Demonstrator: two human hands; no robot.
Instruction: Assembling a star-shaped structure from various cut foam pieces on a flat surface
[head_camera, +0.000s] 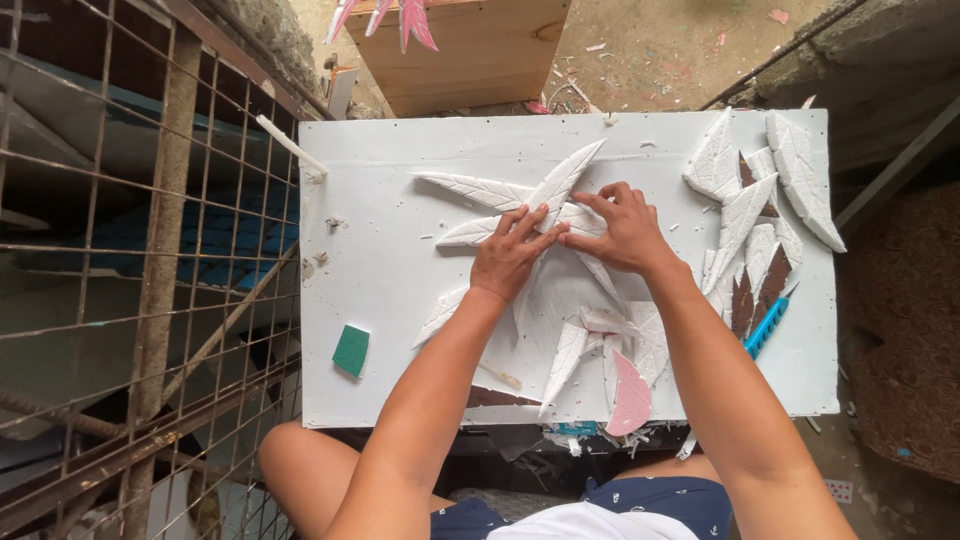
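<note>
White foam leaves (560, 185) — perhaps five — under left hand (512, 258), right hand (622, 230).

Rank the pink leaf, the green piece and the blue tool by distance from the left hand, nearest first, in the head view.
From the left hand:
1. Pink leaf, below and to its right, at the board's near edge.
2. Green piece, lower left; nearly as close, hard to separate.
3. Blue tool, far right.

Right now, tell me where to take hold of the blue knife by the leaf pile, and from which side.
Grip the blue knife by its handle, coming from the near right. It lies flat and slanted on the white board, its far end running toward the pile of white leaves; the handle's lower end lies free. Both hands are busy on leaves.
</note>
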